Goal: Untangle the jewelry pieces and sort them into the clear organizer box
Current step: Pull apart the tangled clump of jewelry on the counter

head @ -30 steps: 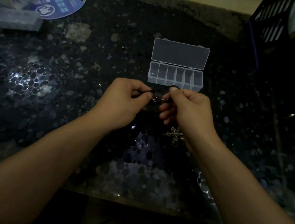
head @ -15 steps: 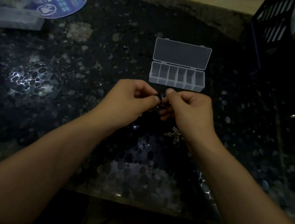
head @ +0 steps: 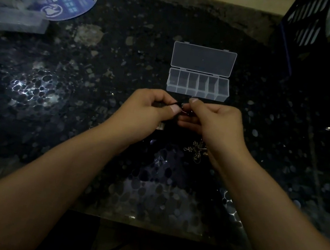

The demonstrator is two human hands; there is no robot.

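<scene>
Between the two thumbs, just in front of the clear organizer box (head: 198, 86), sat the small dark jewelry piece (head: 183, 108) being worked on, held a little above the tabletop (head: 104, 69). It was pinched from both sides at once: the left hand (head: 147, 109) had thumb and forefinger curled tight on its left end, and the right hand (head: 213, 121) gripped its right end the same way, the remaining fingers (head: 187, 124) folded underneath. So the piece ran roughly left to right between the hands, neither hand nearer than the other, and the box lay just beyond it, away from the person. Little of the piece showed, only a dark loop or cord with a glint of metal near the right thumb; its exact form was too dim to tell. A second cluster of pale metal jewelry (head: 197, 151) lay on the tabletop just beside the right wrist, looking knotted together. The box stood with its lid (head: 203, 59) flat open behind, its row of compartments apparently all empty, so sorting seemed not yet begun. Farther off at the left were a blue hand fan (head: 66, 3) and some clear plastic packaging (head: 13, 8), and a dark slotted crate (head: 307, 26) stood at the right.
</scene>
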